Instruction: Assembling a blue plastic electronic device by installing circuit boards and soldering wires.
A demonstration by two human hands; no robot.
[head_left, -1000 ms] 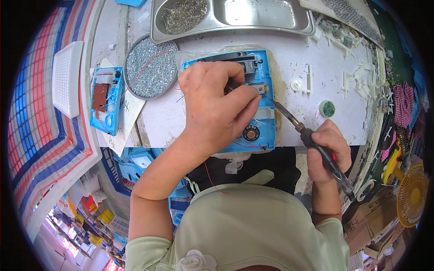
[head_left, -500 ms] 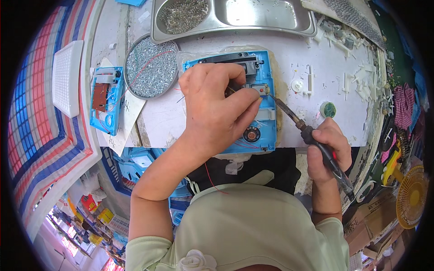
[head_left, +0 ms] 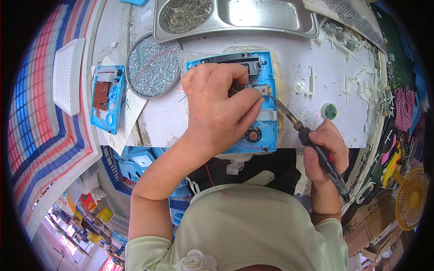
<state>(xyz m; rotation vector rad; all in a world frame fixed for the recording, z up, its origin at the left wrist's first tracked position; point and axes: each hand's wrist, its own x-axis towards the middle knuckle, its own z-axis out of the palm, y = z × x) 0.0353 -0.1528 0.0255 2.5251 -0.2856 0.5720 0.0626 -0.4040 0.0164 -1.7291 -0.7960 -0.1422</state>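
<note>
A blue plastic casing lies open on the worktable, with a round speaker-like part in its near right area and a small white component near its right edge. My left hand reaches over the casing with thumb and fingers pinched together; what they grip is hidden. My right hand is wrapped round the dark handle of a soldering iron. The iron slants up and left, its tip at the casing's right side, close to the white component. A thin red wire hangs below my left wrist.
A round dish of small screws stands left of the casing, and a second blue casing beyond it. A metal tray with small metal parts sits at the back. Right lie white plastic pieces and a small round green-topped container.
My right hand and the soldering iron have shifted slightly left. My left hand keeps its pinch over the casing. The whole view has moved a little.
</note>
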